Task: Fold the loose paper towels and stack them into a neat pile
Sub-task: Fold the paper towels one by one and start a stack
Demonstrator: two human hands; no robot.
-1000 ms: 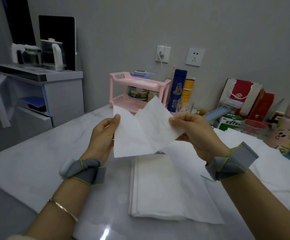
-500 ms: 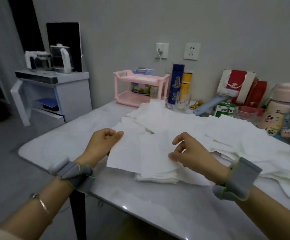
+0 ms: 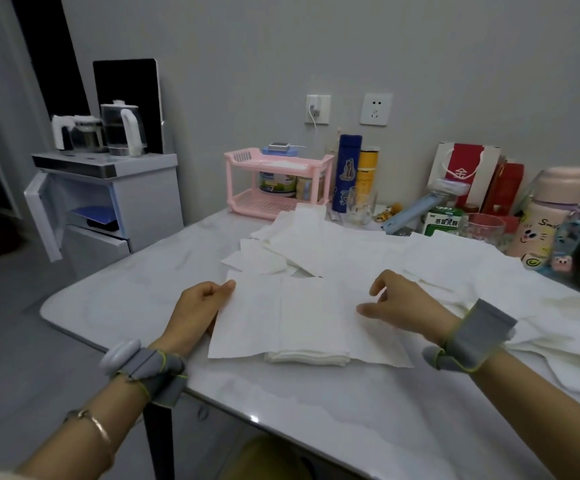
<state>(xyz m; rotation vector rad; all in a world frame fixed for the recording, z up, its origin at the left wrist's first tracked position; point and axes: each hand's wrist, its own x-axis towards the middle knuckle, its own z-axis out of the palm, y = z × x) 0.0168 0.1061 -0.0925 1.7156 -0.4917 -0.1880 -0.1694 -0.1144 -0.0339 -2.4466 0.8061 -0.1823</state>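
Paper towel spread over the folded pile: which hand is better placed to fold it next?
Left. The left hand appears to grip the paper towel at its left edge, which overhangs the folded pile, ready to flip it across. The right hand hovers above it, loosely curled, holding nothing.

Pink rack: two tiers, tin on lower shelf.
Blue flask: upright, just right of rack.
Yellow canister: right of rack, past flask.
Kettle: well left of rack, on white cabinet.
Red gift bag: well right of rack.
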